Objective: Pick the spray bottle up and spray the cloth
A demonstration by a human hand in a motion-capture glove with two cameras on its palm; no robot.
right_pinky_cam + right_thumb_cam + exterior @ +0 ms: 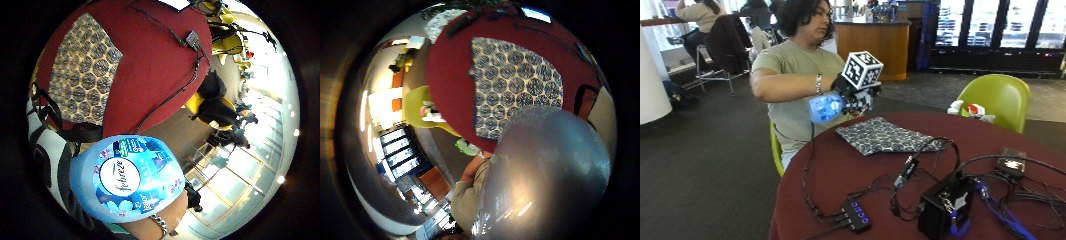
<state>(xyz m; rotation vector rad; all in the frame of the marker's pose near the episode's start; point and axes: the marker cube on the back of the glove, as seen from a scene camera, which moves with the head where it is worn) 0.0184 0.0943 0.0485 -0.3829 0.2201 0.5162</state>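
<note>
At the time of inspection, the gloved right hand was raised above the near edge of the counter, with its grip closed around the spray bottle. The bottle, pale blue with a labelled body, was off the counter and held in front of the person's chest. In the little finger side palm view the bottle sat close against the palm, label outward. In the thumb side palm view its rounded body filled much of the frame.

Just beyond and below the hand, the patterned cloth lay flat on the red counter, apart from the bottle. Both palm views looked down on the cloth, which suggested that the palm faced it.

Further across the counter lay a tangle of cables, a small hub and a black box. A green chair stood at the far side.

Assessment: the pick-up appeared complete. Spraying could not be confirmed: no mist or wet patch was visible on the cloth, and the nozzle and trigger were not clearly seen. The spraying step was judged outstanding.
</note>
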